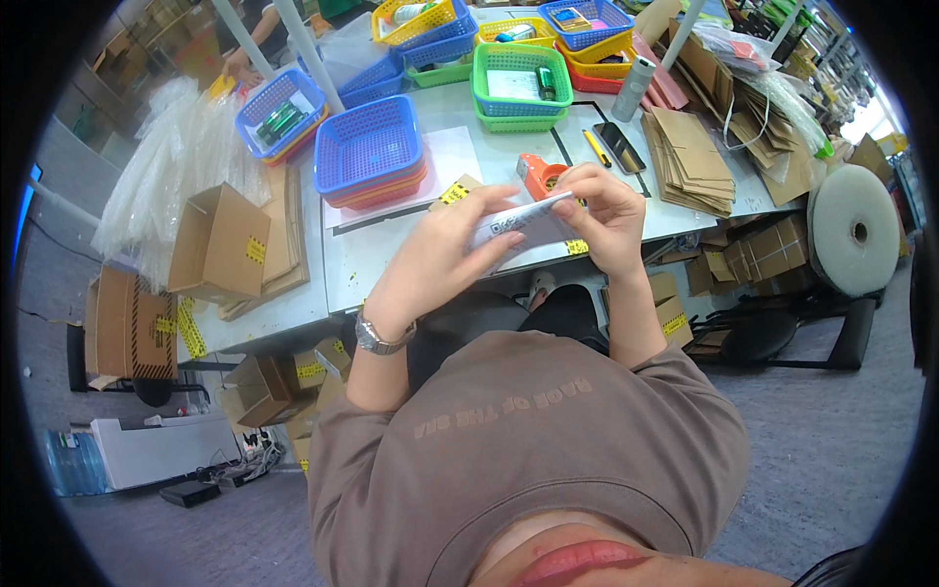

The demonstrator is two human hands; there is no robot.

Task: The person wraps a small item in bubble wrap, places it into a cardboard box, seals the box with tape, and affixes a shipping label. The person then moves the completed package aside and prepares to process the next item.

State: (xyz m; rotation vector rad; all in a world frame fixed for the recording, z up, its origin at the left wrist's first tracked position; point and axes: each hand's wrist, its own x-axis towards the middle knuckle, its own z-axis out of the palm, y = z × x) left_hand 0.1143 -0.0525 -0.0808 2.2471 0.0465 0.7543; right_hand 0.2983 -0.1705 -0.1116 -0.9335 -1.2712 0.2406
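Between my two hands, over the near edge of the table, is a folded white printed slip of paper (538, 227) with a square code on it. My left hand (435, 256), with a metal watch on its wrist, is closed on the slip's left side, thumb below and fingers above. The right hand (608, 217) pinches the upper right corner between thumb and fingertips. Just behind the slip sits an orange tape dispenser (534, 176), partly covered by my right fingers. A small cardboard piece with yellow-black tape (458, 190) lies beyond my left fingers.
Stacked baskets (370, 147) stand left of centre; green baskets (516, 83) holding small items are farther back. An open carton (217, 249) stands at left. Rightward lie a phone (621, 145), a yellow cutter (596, 148), a grey bottle (636, 88) and flat cartons (687, 161).
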